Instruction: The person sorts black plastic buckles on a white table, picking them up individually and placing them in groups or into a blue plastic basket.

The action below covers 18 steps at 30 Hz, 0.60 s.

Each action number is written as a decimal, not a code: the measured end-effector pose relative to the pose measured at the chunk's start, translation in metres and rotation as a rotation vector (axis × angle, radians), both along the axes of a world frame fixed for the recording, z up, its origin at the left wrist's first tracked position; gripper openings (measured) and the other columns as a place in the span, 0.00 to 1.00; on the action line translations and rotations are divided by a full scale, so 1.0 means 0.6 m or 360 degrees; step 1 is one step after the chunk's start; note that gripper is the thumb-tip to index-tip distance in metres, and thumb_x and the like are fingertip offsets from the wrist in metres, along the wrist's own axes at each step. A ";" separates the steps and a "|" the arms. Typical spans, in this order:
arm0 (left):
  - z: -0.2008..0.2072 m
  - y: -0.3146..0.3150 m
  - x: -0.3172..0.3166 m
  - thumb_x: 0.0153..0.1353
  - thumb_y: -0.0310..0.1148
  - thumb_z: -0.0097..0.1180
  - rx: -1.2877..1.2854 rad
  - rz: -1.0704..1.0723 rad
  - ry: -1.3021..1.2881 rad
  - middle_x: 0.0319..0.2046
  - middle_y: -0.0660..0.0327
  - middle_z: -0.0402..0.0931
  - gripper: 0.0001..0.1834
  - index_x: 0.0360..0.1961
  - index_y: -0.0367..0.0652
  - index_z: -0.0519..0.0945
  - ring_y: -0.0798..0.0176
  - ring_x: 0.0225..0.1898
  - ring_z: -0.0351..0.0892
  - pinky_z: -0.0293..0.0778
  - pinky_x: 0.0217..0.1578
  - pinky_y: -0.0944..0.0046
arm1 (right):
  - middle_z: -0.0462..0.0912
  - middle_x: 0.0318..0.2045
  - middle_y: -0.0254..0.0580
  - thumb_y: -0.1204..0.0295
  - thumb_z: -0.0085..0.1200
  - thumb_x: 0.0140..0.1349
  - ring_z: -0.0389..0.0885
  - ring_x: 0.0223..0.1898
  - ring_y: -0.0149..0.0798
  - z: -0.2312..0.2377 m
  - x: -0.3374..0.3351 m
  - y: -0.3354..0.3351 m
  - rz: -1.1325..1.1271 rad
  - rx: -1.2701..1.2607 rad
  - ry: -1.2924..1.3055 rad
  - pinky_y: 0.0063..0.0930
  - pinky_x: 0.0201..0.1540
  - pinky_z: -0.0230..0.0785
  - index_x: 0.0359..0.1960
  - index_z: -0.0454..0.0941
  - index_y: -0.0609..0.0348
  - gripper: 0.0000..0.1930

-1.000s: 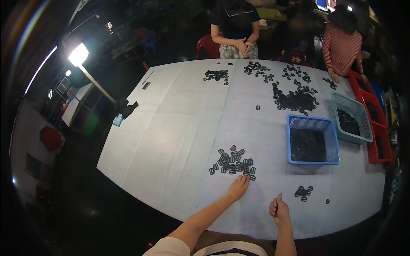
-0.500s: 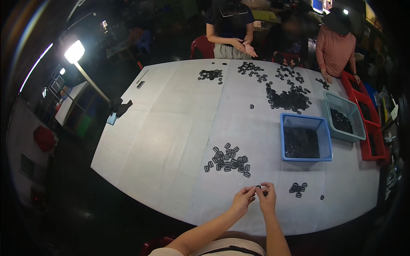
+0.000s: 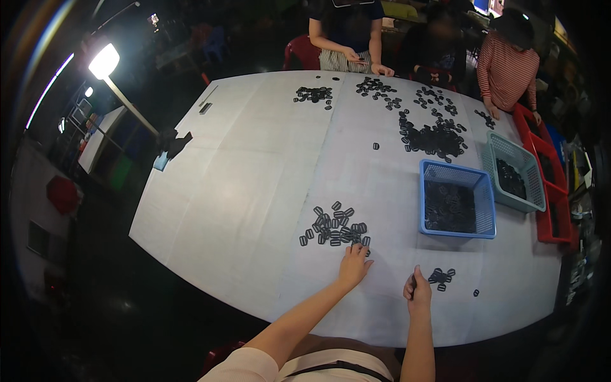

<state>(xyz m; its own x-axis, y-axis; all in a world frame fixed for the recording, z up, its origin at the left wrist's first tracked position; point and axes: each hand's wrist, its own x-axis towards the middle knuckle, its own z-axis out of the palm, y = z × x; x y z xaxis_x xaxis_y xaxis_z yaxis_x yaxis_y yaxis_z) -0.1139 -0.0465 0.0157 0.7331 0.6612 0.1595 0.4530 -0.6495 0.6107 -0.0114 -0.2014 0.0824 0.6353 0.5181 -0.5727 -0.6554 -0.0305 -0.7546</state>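
Observation:
My left hand [image 3: 354, 267] reaches to the near edge of a loose pile of small black slotted slide buckles [image 3: 334, 224]. Its fingers are stretched out over the nearest pieces, with the thumb apart. Over the table to the right, my right hand [image 3: 418, 298] is closed, thumb up, around a dark piece that looks like another slide buckle [image 3: 414, 285]. Just right of that hand lies a smaller cluster of the same buckles [image 3: 440, 278], and a single one [image 3: 476, 293] sits farther right.
A blue basket [image 3: 458, 234], a pale green basket [image 3: 522, 205] and red bins [image 3: 552, 216] stand along the right, holding black pieces. A big heap [image 3: 436, 140] and smaller piles lie toward the far side. Three people are at the far edge. A lamp [image 3: 105, 62] stands left.
My hands, together over the table before, have parted. The left has moved forward to the pile; the right has moved right beside the small cluster. Across the table, one person's hands have separated.

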 end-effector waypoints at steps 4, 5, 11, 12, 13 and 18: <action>-0.018 0.016 0.023 0.48 0.32 0.55 0.0299 -0.0245 0.0133 0.36 0.58 0.65 0.13 0.36 0.40 0.70 0.56 0.40 0.65 0.71 0.34 0.62 | 0.63 0.12 0.32 0.52 0.46 0.57 0.58 0.09 0.25 -0.001 0.003 -0.035 0.0238 0.0518 0.0616 0.14 0.12 0.49 0.19 0.65 0.54 0.19; -0.030 0.019 0.024 0.49 0.32 0.53 0.0385 -0.0326 0.0162 0.35 0.58 0.65 0.12 0.35 0.39 0.70 0.56 0.38 0.65 0.71 0.33 0.62 | 0.64 0.13 0.32 0.53 0.46 0.57 0.58 0.10 0.26 -0.001 -0.003 -0.036 0.0254 0.0562 0.0660 0.14 0.12 0.49 0.20 0.66 0.54 0.18; -0.041 0.049 0.016 0.50 0.31 0.51 0.0213 -0.0186 0.0151 0.26 0.58 0.70 0.08 0.31 0.39 0.72 0.56 0.31 0.70 0.72 0.27 0.60 | 0.65 0.16 0.31 0.58 0.46 0.59 0.60 0.15 0.26 0.019 -0.035 -0.026 0.0146 0.0417 0.0533 0.13 0.14 0.50 0.27 0.69 0.57 0.14; -0.037 0.048 0.014 0.51 0.31 0.51 0.0106 -0.0036 0.0021 0.20 0.58 0.71 0.07 0.29 0.38 0.74 0.58 0.25 0.72 0.72 0.25 0.61 | 0.65 0.16 0.31 0.59 0.46 0.59 0.60 0.16 0.26 0.022 -0.034 -0.026 0.0162 0.0451 0.0576 0.13 0.14 0.49 0.28 0.69 0.58 0.14; -0.018 0.043 0.009 0.52 0.31 0.51 -0.0218 -0.0017 -0.0007 0.20 0.58 0.72 0.07 0.28 0.38 0.75 0.60 0.25 0.73 0.71 0.25 0.62 | 0.66 0.16 0.31 0.59 0.46 0.59 0.60 0.16 0.25 0.023 -0.031 -0.027 0.0249 0.0468 0.0575 0.13 0.14 0.48 0.29 0.69 0.58 0.14; 0.074 -0.021 -0.031 0.55 0.31 0.52 -0.1947 0.0171 -0.0332 0.25 0.62 0.75 0.07 0.31 0.39 0.76 0.69 0.27 0.75 0.71 0.25 0.71 | 0.65 0.15 0.28 0.62 0.47 0.60 0.57 0.15 0.21 0.035 -0.037 -0.012 0.0597 -0.0004 0.0258 0.14 0.11 0.40 0.30 0.69 0.57 0.11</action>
